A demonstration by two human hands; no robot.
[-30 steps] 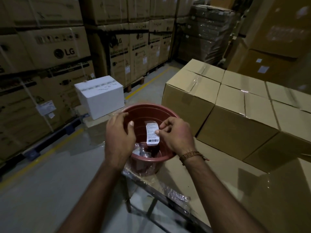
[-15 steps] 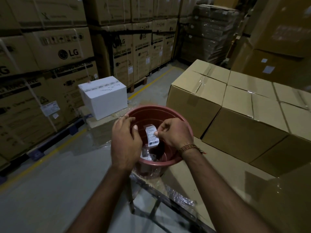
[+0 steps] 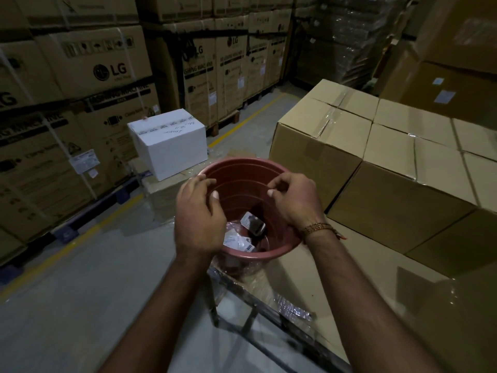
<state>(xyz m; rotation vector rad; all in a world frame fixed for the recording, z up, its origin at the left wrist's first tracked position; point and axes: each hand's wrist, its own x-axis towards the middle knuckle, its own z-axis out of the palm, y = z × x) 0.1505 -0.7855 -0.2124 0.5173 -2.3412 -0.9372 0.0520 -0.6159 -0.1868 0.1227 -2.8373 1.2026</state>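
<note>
A reddish-brown plastic bucket (image 3: pixel 242 168) stands on the corner of a plastic-wrapped cardboard surface. Both hands hover over its mouth. My left hand (image 3: pixel 197 216) is over the near-left rim, its fingers relaxed and holding nothing. Over the right rim, my right hand (image 3: pixel 293 200) has its fingers curled with the thumb close to them, and nothing shows in it. A small label (image 3: pixel 252 223) lies tilted inside the bucket, above several white barcode scraps and clear plastic (image 3: pixel 238 240) at the bottom.
Taped brown cartons (image 3: pixel 390 168) are stacked close on the right. A white box (image 3: pixel 172 144) sits beyond the bucket on the left. Tall stacks of washing-machine cartons (image 3: pixel 80 103) on pallets line the left side and back. A grey floor aisle with a yellow line runs between them.
The white barcode label that both hands pinched above the bucket has left them and dropped into the bucket. The hands have moved apart.
</note>
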